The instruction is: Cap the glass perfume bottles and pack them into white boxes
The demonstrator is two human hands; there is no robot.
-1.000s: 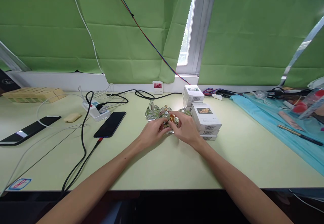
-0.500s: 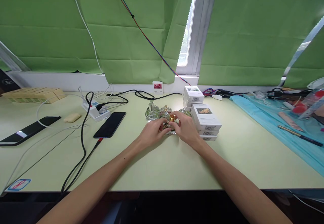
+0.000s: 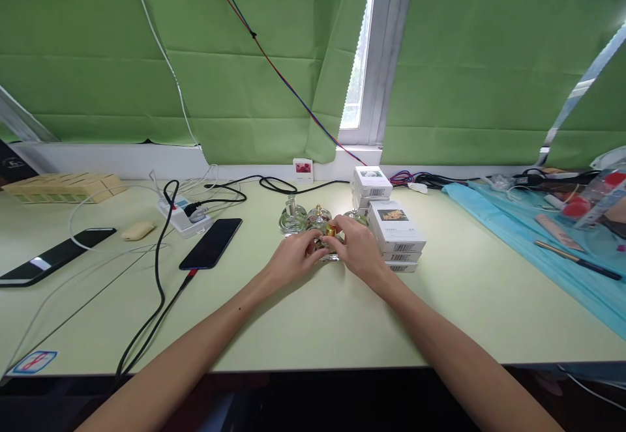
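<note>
Pale desk, green curtains behind, and close fingerwork over a glass bottle and a gold cap.

From where I stand, the right hand pinches the cap between thumb and fingers; the left hand curls close at the bottle, though I can't tell whether it grips. Fitting or turning the cap seems the step in hand; the next move would call for steady glass and a straight cap. Just beyond the hands stand more bottles; to their right, stacked white boxes; well left, a phone.
</note>
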